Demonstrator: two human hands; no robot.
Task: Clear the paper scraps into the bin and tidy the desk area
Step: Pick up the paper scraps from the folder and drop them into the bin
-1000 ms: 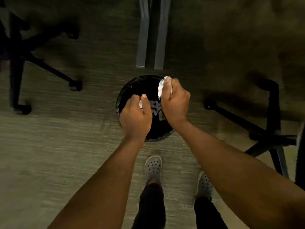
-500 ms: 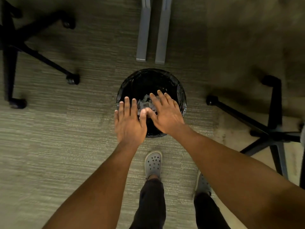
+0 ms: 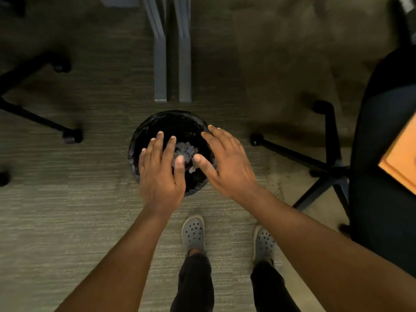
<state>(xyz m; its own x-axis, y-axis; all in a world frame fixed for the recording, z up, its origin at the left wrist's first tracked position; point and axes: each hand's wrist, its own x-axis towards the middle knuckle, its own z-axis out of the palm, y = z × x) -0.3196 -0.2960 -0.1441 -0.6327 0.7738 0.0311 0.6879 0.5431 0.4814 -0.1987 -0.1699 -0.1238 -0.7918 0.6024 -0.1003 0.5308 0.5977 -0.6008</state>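
A round black bin (image 3: pixel 157 122) with a dark liner stands on the carpet straight below me. Pale paper scraps (image 3: pixel 185 150) lie in a heap at its bottom. My left hand (image 3: pixel 161 171) hovers over the bin's near left side, palm down, fingers spread, holding nothing. My right hand (image 3: pixel 227 165) hovers over the bin's right side, fingers apart and empty. The two thumbs are close together above the scraps. Both hands hide the bin's near rim.
Two grey desk legs (image 3: pixel 172 55) stand just behind the bin. A black chair base (image 3: pixel 324 167) with castors is to the right, under a dark seat (image 3: pixel 387 140) bearing an orange-brown flat object (image 3: pixel 403 154). Another chair's castor legs (image 3: pixel 40 118) spread at left. My grey shoes (image 3: pixel 194 233) are below.
One second ago both hands were shut on white paper over the bin. They let it drop, opened flat, and have since spread slightly apart. My view has shifted, bringing the right chair seat in.
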